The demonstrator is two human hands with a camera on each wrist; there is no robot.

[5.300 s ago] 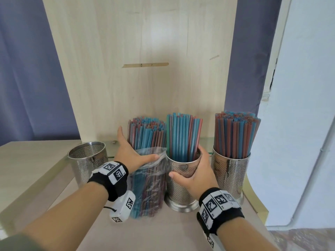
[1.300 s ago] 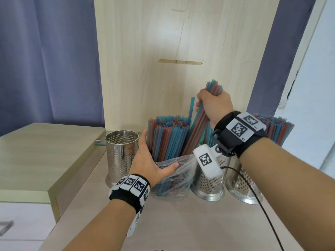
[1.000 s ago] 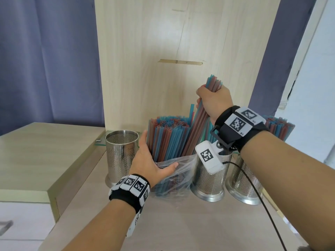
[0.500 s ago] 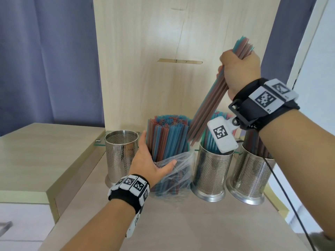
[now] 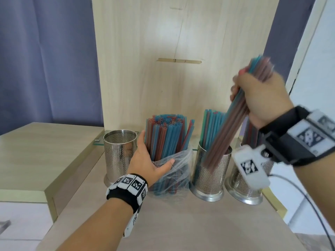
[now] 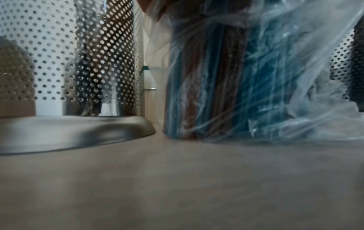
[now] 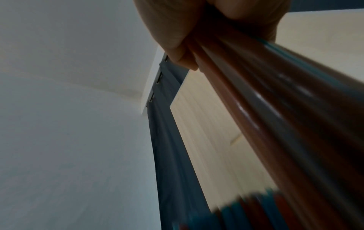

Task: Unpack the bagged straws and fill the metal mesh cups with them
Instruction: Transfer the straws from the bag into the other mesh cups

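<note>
A clear bag point(image 5: 174, 171) of upright straws point(image 5: 165, 134) is clasped by the left hand point(image 5: 148, 160), an empty mesh cup point(image 5: 119, 153) just left of it, while a slanted straw bundle point(image 5: 228, 127) is gripped in the raised right fist point(image 5: 261, 98), its lower end over the half-filled cup point(image 5: 211, 171) below.

Your forearms bare, no sleeves. Your left wrist: black band point(image 5: 125, 194) topped with row of white tiles point(image 5: 129, 183) printed with black square-code markers; white camera pod point(image 5: 132, 223) hangs beneath. Your right wrist: same black band point(image 5: 282, 140), white marker tiles point(image 5: 311, 136) blurred; white pod point(image 5: 251, 166) bearing one marker, thin black cable point(image 5: 315, 205) trailing from it.
</note>
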